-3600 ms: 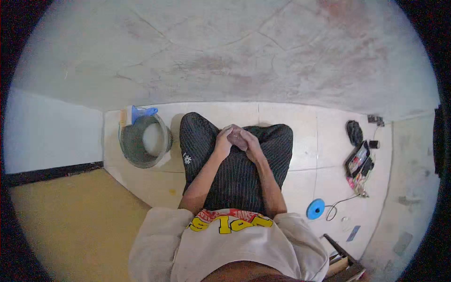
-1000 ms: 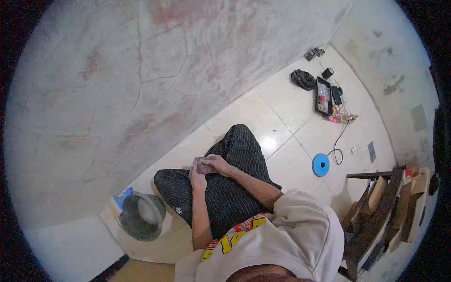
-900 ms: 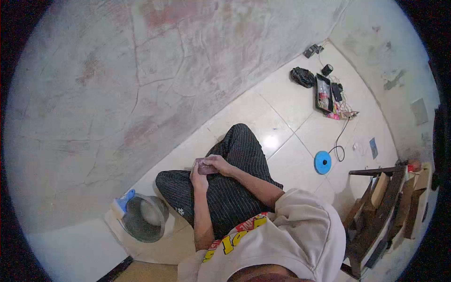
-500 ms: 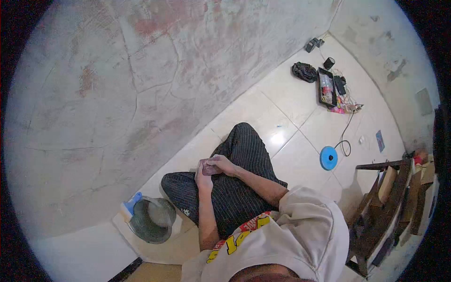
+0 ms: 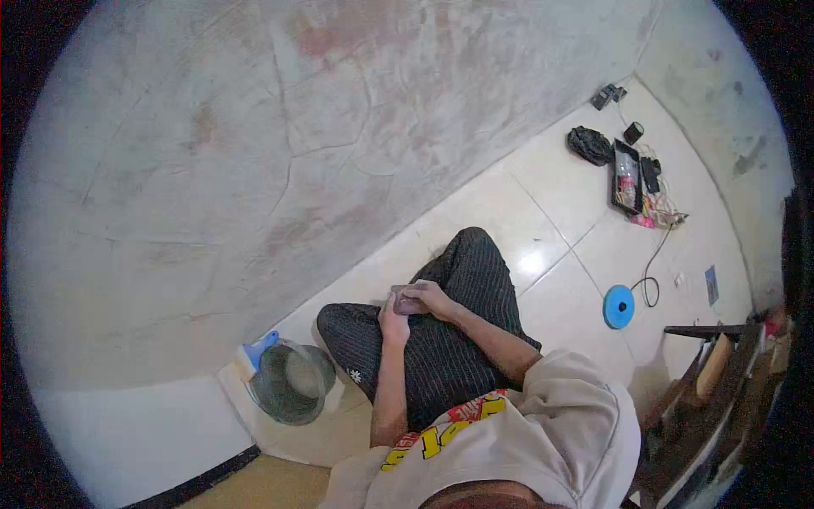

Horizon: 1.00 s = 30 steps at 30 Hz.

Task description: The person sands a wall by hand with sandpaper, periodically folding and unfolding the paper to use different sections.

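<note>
Both hands meet over my lap around a small purplish-brown rectangular piece [image 5: 409, 303], which looks like folded sandpaper. My left hand [image 5: 393, 321] is closed on its near left side, with the thumb up along it. From the right, my right hand [image 5: 430, 299] grips its upper right part, fingers bent over it. Some of the piece is hidden under the fingers. Below and to the left, a dark grey bucket [image 5: 292, 411] stands on the floor, with greyish contents inside. A wide brush with a blue handle [image 5: 261, 349] is at the bucket's wall-side rim.
A patchy, scraped wall [image 5: 254, 195] rises close in front. On the tiled floor to the right lie a blue disc [image 5: 619, 306] with a cable, a black tray [image 5: 627, 176], a black plastic bag [image 5: 588, 146] and chargers. Wooden furniture [image 5: 708, 407] stands at lower right.
The view has shifted, so the scene sits farther right in the picture. Both hands still hold the brownish piece, with the right fingers placed slightly differently on it.
</note>
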Tool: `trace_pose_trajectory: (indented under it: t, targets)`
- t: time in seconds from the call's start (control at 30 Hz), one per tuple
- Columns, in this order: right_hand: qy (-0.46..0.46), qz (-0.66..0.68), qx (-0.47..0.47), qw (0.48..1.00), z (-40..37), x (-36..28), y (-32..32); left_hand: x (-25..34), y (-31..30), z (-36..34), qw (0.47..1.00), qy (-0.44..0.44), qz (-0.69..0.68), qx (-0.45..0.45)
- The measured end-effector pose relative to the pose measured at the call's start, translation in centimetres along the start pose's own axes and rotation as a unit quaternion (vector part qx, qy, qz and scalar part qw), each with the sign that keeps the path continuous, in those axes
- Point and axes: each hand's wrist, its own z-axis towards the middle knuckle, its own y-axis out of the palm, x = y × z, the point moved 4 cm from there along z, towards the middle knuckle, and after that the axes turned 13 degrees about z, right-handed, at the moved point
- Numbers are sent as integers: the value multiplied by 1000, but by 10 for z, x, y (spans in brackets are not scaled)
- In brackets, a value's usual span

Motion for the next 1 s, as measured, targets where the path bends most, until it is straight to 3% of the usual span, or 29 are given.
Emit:
trace_pose_trajectory:
  t: [0.03,0.07,0.1,0.13,0.17,0.2,0.27,0.33,0.4,0.53,0.73,0.8,0.83,0.9,1.0]
  targets:
    - [7,-1,9,1000,-1,0,0,-2,-15,6,958,110,263,2]
    - [14,-2,19,1000,-2,-1,0,-3,-17,7,837,209,505,5]
    - [15,-2,14,1000,-3,-4,4,-3,-15,5,873,225,432,-2]
    - [8,-20,29,999,-6,-7,5,4,-3,-3,873,227,432,1]
    - [0,-38,43,998,-8,-10,7,6,4,-9,952,144,271,-3]
    - [1,-38,40,998,-7,-10,6,1,4,-8,993,57,100,-8]
    - [3,20,22,1000,-6,-6,6,3,9,-11,983,88,163,-13]
    - [7,-2,22,1000,-7,-10,8,8,15,-17,967,118,225,-18]
    - [9,-25,21,999,-7,-11,8,14,17,-24,919,163,358,6]
    - [18,13,25,999,-12,-15,12,11,14,-23,887,235,397,0]
    - [17,-5,33,999,-7,-8,8,4,4,-6,940,189,281,-39]
    - [18,-12,39,999,-7,-11,8,8,17,-18,999,9,37,34]
    - [13,-16,31,999,-6,-10,7,2,11,-13,999,9,37,34]
    - [8,-21,24,999,-8,-11,8,5,12,-14,964,147,222,-27]
    - [15,-40,45,998,-11,-14,11,3,8,-16,940,197,276,-35]
